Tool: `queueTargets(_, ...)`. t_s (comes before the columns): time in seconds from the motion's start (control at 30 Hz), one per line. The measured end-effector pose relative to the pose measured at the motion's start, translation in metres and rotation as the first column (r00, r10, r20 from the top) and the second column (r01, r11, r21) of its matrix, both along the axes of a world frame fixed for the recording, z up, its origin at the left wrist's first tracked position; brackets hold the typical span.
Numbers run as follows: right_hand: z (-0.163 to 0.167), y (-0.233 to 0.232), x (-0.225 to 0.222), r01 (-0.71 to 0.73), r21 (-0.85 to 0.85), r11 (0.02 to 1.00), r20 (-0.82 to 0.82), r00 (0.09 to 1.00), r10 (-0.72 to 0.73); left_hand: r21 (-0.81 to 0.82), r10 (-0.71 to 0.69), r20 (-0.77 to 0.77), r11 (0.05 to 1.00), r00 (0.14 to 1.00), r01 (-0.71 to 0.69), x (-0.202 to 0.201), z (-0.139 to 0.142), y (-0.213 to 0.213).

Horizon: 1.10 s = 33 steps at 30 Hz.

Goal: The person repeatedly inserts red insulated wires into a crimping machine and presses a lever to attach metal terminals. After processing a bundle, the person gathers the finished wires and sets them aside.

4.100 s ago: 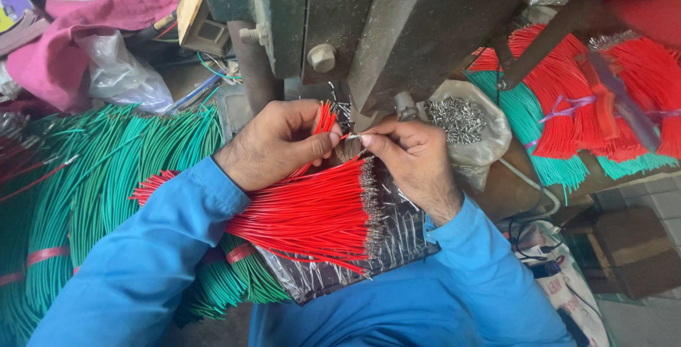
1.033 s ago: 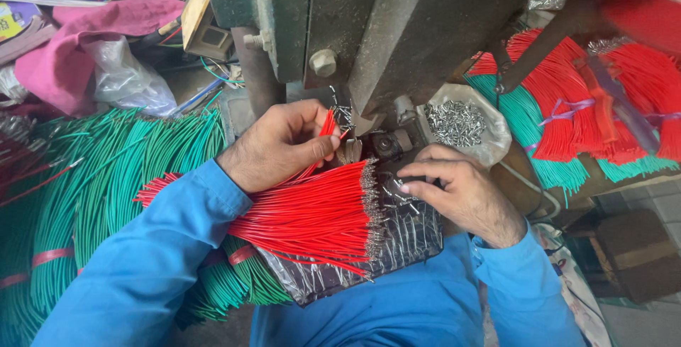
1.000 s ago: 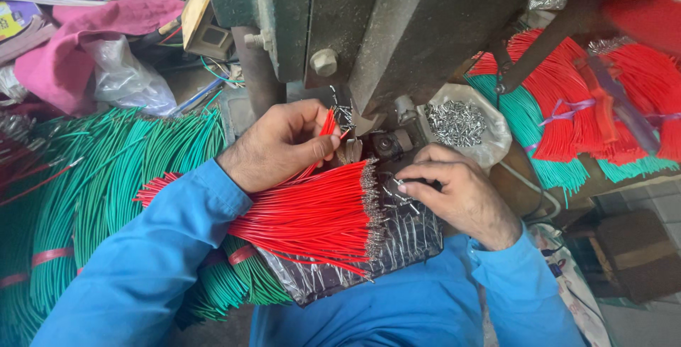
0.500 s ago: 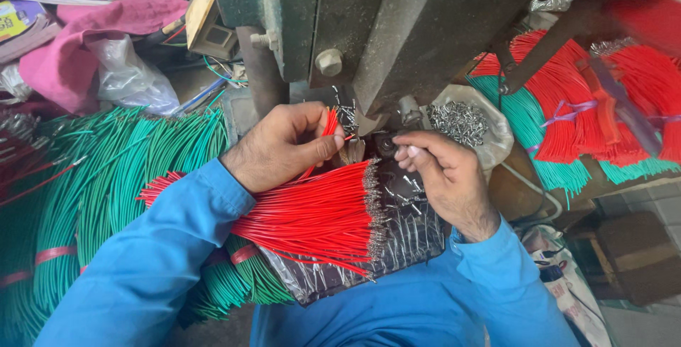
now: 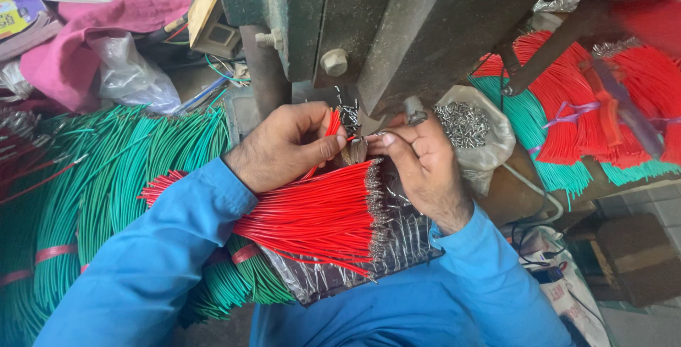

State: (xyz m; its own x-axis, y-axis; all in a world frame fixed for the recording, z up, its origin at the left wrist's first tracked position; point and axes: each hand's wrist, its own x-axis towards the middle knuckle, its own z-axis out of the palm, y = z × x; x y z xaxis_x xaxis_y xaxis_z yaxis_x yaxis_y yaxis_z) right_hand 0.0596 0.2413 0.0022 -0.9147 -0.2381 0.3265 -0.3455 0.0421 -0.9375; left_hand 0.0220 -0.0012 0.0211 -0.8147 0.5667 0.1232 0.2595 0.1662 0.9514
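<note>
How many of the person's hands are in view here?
2. The left hand pinches a few red wires under the green press; the right hand meets it from the right, beside the bag of metal terminals.

You have two hands at work, left hand (image 5: 284, 145) and right hand (image 5: 422, 163), one bag of metal terminals (image 5: 472, 131), one pink cloth (image 5: 85, 42).

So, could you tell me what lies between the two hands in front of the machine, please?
In the head view, between the left hand and the right hand lie the metal-tipped ends of a few red wires and a small metal fitting.
</note>
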Motion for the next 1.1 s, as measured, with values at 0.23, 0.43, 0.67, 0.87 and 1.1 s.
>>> queueTargets(0.23,-0.012,0.000,-0.009,0.065,0.047,0.997,0.031,0.997,-0.066,-0.015,0.005,0.018,1.000,1.000,-0.005,0.000,0.001,-0.001)
queueTargets(0.43,-0.015,0.003,-0.011,0.137,0.159,0.978,-0.008,0.991,-0.137,0.040,-0.023,0.055,0.999,0.998,0.021,0.000,0.000,0.001)
queueTargets(0.67,-0.008,0.002,-0.012,0.117,0.149,0.982,-0.046,0.993,-0.111,0.018,-0.012,0.005,1.000,1.000,0.012,0.001,0.001,0.000)
queueTargets(0.87,-0.004,0.001,0.001,0.062,0.038,0.997,0.062,0.996,-0.064,-0.013,0.006,0.086,1.000,0.996,-0.005,0.001,0.003,0.001)
queueTargets(1.1,0.022,0.042,0.026,0.132,0.438,0.889,-0.052,0.991,-0.122,-0.131,-0.084,-0.076,0.989,0.994,0.074,0.004,0.006,0.003)
